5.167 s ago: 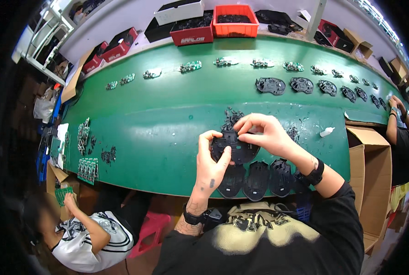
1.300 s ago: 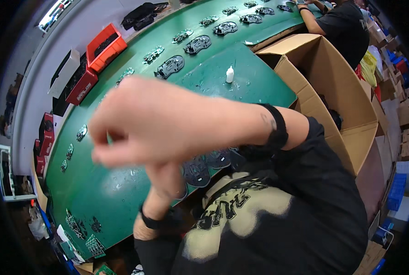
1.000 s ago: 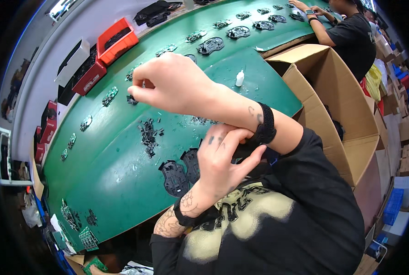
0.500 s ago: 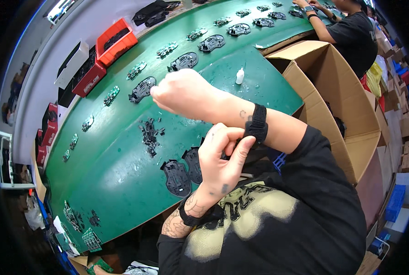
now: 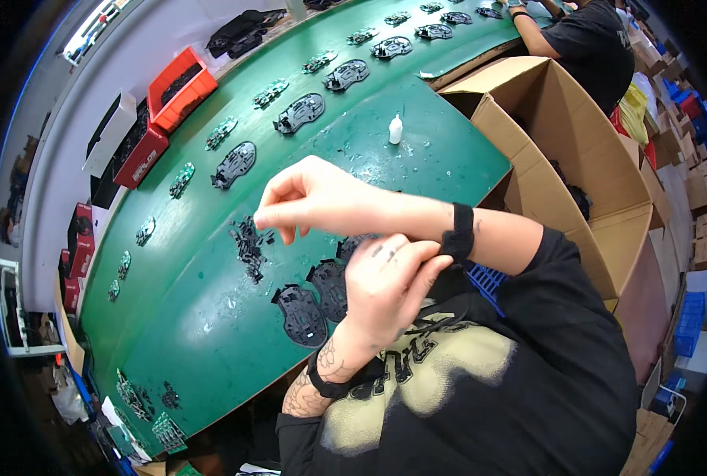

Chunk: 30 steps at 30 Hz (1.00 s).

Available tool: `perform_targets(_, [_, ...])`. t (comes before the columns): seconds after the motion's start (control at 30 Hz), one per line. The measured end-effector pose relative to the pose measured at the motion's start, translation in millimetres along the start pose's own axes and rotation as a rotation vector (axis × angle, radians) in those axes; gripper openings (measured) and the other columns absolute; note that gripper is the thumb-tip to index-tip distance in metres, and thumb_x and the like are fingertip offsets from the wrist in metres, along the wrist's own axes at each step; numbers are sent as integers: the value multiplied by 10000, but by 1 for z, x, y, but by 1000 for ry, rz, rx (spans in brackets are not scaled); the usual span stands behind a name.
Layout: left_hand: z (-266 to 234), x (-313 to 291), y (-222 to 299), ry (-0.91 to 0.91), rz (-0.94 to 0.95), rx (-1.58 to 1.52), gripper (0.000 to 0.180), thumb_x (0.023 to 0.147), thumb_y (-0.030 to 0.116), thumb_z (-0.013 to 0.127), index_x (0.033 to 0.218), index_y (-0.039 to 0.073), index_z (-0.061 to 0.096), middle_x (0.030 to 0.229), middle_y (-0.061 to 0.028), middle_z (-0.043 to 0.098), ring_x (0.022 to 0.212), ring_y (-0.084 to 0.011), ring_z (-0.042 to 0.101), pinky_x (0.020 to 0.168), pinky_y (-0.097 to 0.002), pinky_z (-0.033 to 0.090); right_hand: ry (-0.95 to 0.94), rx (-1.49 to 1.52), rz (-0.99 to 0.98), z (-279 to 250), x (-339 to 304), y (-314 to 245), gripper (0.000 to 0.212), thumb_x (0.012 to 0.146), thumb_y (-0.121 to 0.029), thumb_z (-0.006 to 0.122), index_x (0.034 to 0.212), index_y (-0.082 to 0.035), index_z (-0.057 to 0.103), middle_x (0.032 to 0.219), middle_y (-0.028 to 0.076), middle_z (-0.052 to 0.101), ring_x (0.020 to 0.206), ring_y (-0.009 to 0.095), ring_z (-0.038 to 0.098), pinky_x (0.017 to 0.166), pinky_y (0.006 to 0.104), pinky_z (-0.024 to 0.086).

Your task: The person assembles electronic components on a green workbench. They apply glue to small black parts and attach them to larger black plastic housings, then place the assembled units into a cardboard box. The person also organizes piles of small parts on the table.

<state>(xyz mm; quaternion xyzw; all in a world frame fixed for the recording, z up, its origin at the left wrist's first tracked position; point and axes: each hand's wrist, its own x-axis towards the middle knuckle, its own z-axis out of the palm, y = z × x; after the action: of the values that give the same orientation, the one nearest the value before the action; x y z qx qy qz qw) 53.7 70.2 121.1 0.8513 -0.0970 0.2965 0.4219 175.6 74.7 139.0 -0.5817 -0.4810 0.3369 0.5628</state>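
Note:
My left hand (image 5: pixel 387 282) is closed, pinching the black wrist strap (image 5: pixel 459 232) worn on my right forearm. My right hand (image 5: pixel 310 198) reaches left over the green table with loosely bent fingers that stand apart; I see nothing in them. Beneath it lies a pile of small black parts (image 5: pixel 249 250). Two black mouse shells (image 5: pixel 302 316) lie close to my left hand, one partly overlapped by it. Another black shell behind my hands is mostly hidden. A second black band (image 5: pixel 327 377) circles my left wrist.
Rows of green circuit boards (image 5: pixel 182 181) and black mouse shells (image 5: pixel 234 165) line the table. A white bottle (image 5: pixel 395 129) stands upright near an open cardboard box (image 5: pixel 559 159). Orange (image 5: pixel 180 89) and red bins are at the left; another person (image 5: pixel 583 47) sits far right.
My right hand has loosened from a fist and dropped lower. The left hand has turned slightly and still grips the strap. The view has shifted a little.

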Motion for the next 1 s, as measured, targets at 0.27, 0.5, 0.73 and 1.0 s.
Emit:
perform_targets(0.27, [4,-9,-4,-21,-103,-26,165,792,55,804,926,25,713,633,-56,512,515,-162,488,491,-303,396,292,-1185,-741,1,6,26,256,801,-214,740,689,-117,532,614,7,549,634,200,590,577,340,498])
perform_targets(0.5, [-76,-49,-34,211,-525,46,235,908,57,647,1119,39,749,776,-30,623,674,-124,545,635,-276,439,275,86,-114,-27,-24,8,168,949,-131,672,943,31,715,749,46,689,662,97,648,592,224,496])
perform_targets(0.73, [-143,-138,-78,28,-655,341,414,796,102,774,1198,37,700,1050,-68,639,905,-174,587,799,-302,480,535,416,32,-83,-69,68,238,973,-200,629,1031,14,714,724,14,645,705,96,633,664,228,492])
perform_targets(1.0, [-118,-137,-81,-95,-690,477,518,723,154,845,1205,53,682,1115,-107,611,1051,-274,591,946,-360,471,586,115,261,-96,-129,90,197,963,-169,647,1009,2,732,791,20,665,724,82,607,683,226,464])
